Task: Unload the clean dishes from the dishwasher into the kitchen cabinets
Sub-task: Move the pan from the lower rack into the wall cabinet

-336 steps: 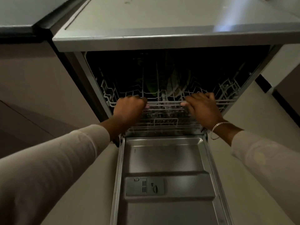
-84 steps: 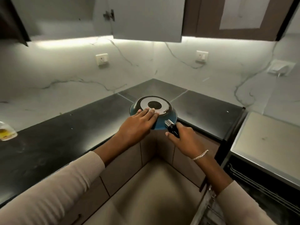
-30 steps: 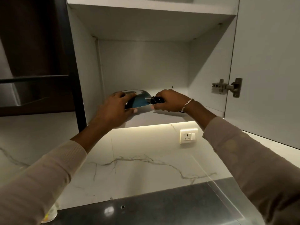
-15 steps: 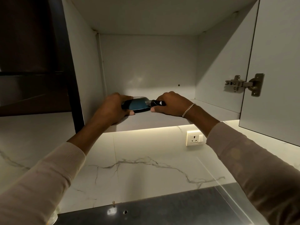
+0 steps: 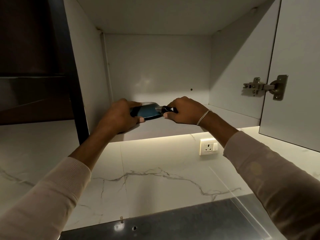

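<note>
The pan (image 5: 147, 112) has levelled at the white cabinet shelf (image 5: 173, 126); left hand (image 5: 119, 116) grips it, right hand (image 5: 185, 110) its handle (image 5: 167, 109).

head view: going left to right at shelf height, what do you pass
dark frame post → left hand → blue pan → right hand → bracelet → door hinge → open cabinet door

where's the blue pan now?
Head view, centre-left: the blue pan is low in the open cabinet, near its left wall, held between the left hand and right hand.
</note>
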